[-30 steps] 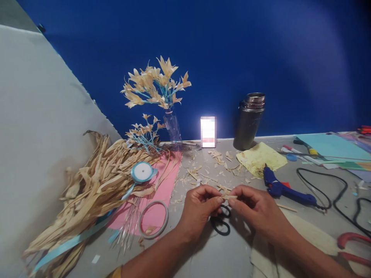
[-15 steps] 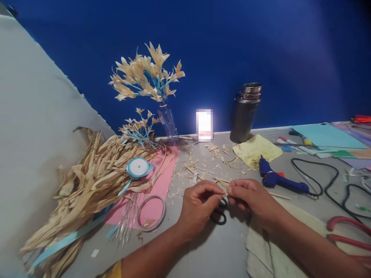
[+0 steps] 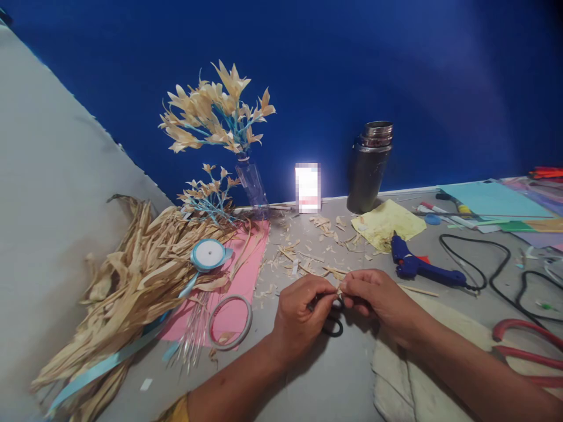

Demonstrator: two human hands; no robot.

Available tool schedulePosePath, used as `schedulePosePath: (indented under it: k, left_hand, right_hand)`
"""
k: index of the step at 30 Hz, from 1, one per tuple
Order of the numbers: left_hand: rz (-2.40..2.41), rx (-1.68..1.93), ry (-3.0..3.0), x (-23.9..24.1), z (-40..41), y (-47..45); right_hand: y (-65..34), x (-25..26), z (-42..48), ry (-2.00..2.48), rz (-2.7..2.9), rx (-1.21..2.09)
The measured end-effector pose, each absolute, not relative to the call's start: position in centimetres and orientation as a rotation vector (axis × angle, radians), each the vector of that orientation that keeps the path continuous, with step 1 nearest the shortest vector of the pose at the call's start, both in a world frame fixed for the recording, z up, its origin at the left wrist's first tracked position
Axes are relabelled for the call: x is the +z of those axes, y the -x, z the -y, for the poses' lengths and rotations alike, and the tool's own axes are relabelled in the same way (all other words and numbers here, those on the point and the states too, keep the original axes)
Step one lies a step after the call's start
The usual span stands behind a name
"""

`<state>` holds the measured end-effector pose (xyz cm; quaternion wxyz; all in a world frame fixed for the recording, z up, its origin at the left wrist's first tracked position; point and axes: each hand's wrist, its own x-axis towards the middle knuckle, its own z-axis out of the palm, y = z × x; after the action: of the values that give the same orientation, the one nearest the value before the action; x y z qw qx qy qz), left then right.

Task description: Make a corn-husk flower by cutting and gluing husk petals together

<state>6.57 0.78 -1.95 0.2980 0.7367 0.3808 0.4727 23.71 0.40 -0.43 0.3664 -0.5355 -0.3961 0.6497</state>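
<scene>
Two bare hands work close together above the table [image 3: 303, 395] in the head view. Left hand [image 3: 299, 316]: thumb and index finger pressed together at the tips, other fingers curled, gripping one end of a small pale piece [image 3: 338, 289]. Right hand [image 3: 380, 302]: fingertips likewise brought together on the opposite end, remaining fingers folded. The piece sits between the two sets of fingertips and is largely covered by them; its exact shape cannot be told.

Directly below the hands, black handle loops [image 3: 333, 328] rest on the table, partly hidden. Beyond the hands, pale shavings [image 3: 325, 225] are scattered across the surface.

Left side: a heap of dried husks [image 3: 132, 281] overlaps a pink sheet [image 3: 253, 264]. A ribbon spool [image 3: 210, 255] rests on the heap; a grey ring [image 3: 249, 321] lies nearer the left forearm. Pale flowers [image 3: 220, 111] stand in a clear bottle [image 3: 251, 181] at the rear.

Right side: a dark flask [image 3: 369, 176] stands upright near the wall. A blue glue gun [image 3: 426, 272] lies beyond the right forearm, which extends over a folded cloth [image 3: 404, 381].
</scene>
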Motion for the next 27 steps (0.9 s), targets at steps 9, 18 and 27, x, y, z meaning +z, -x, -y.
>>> schedulePosePath:
  k: [9, 18, 27]
  left_hand:
    - [-1.149, 1.181, -1.564, -1.2, -0.8, -6.7]
    - [-0.822, 1.07, -0.717, -1.3, -2.4, -6.7]
    - [-0.693, 0.934, -0.733, -1.4, -2.0, -6.6]
  right_hand:
    - [-23.7, 0.1, -0.2, 1.232, 0.975, 1.778]
    - [-24.3, -0.1, -0.4, 1.247, 1.067, 1.51]
    - [-24.4, 0.6, 0.2, 1.138, 1.313, 1.43]
